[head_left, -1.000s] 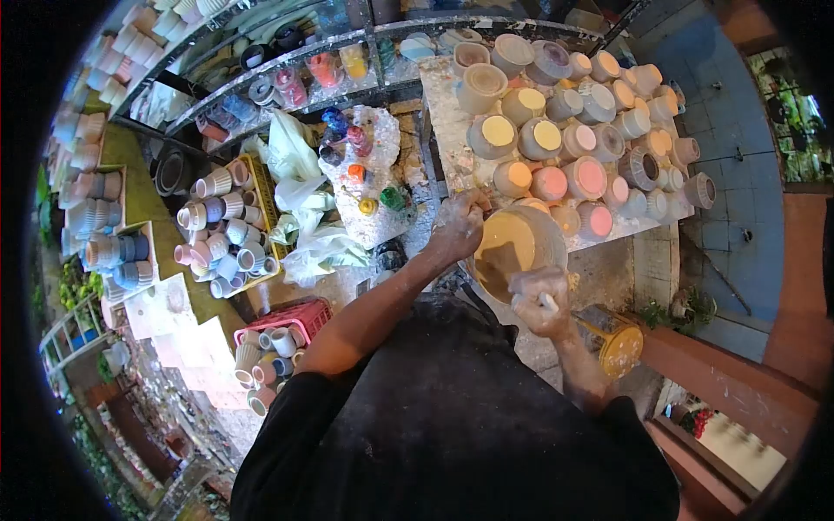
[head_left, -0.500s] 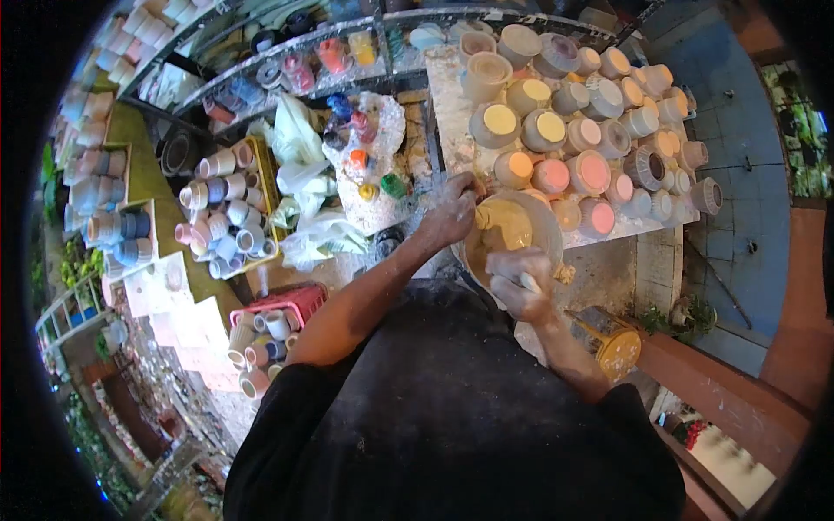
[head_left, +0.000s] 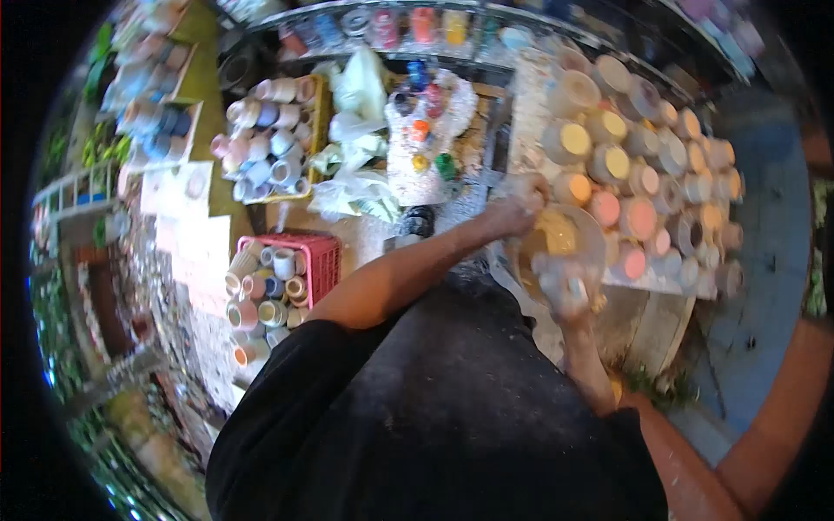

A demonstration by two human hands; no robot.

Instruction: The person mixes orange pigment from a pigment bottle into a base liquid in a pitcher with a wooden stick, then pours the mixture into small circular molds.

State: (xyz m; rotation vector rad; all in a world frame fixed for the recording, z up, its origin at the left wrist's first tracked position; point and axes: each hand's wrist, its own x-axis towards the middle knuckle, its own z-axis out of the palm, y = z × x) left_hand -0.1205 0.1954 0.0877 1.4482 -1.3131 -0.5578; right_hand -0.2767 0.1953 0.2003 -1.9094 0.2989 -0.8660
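Observation:
A round bucket (head_left: 593,236) holds a thick yellow-tan mixture (head_left: 558,233), in front of my body to the right. My left hand (head_left: 523,201) is closed on the bucket's far left rim; its fingertips are partly hidden. Over the near side of the bucket, my right hand (head_left: 563,285) is closed in a fist and smeared by motion. Something pale shows at its fingers, too blurred to name. Both hands are coated with whitish dust or paste. Just beyond the bucket stand pots with yellow, orange and pink tops, such as a pink one (head_left: 605,207).
Rows of pots cover a white-stained table (head_left: 532,95) at the back right. Left of it lie small paint containers (head_left: 420,130) and plastic bags (head_left: 358,95). A yellow crate (head_left: 320,104) and a red crate (head_left: 325,260), both full of pots, stand at the left.
My view has turned left, so the whole scene sits further right. My left hand stays on the rim. My right hand, still closed over the bucket, is now more blurred.

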